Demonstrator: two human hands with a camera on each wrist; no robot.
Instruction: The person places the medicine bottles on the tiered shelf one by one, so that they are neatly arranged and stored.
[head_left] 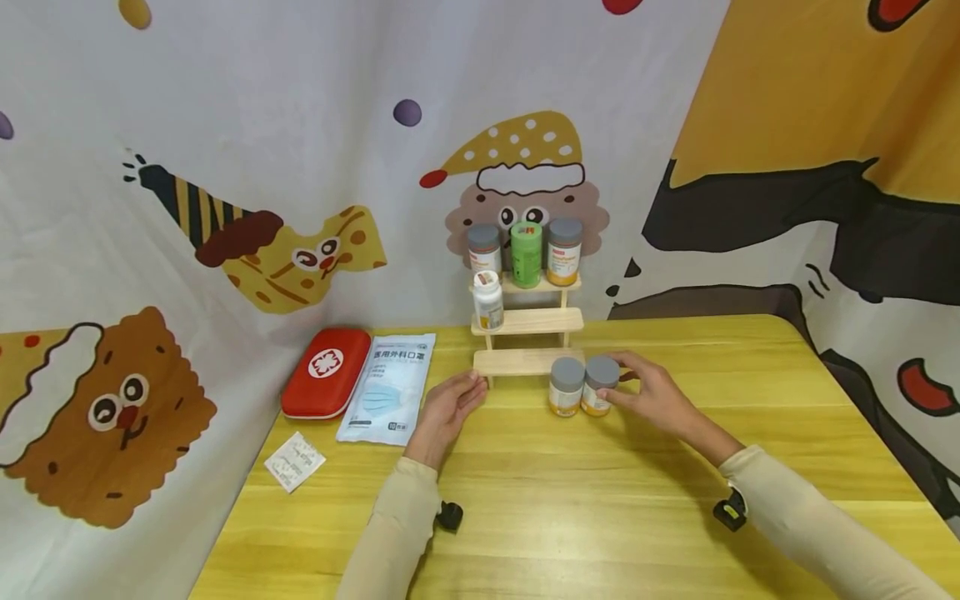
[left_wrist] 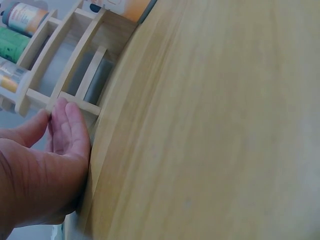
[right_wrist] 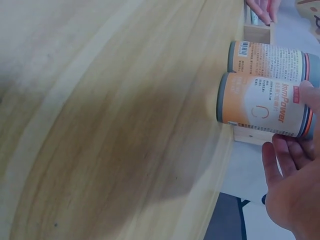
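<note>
A small three-step wooden display rack (head_left: 528, 362) stands at the back of the table. My left hand (head_left: 450, 412) pinches the left end of its lowest step, thumb and fingers at the corner in the left wrist view. Two grey-lidded supplement jars with white and orange labels stand side by side before the rack's right end. My right hand (head_left: 651, 395) holds the right jar (right_wrist: 265, 105) near its lid, thumb on the near side, fingers on the other. The left jar (head_left: 566, 387) sits against it, partly hidden behind it in the right wrist view.
The top step holds a green bottle (head_left: 527, 257) between two grey-lidded jars. A white bottle (head_left: 489, 302) stands on the middle step's left end. Left on the table (head_left: 525, 517) lie a red first-aid case (head_left: 327, 375), a face mask packet (head_left: 386, 392) and a small white packet (head_left: 295, 462).
</note>
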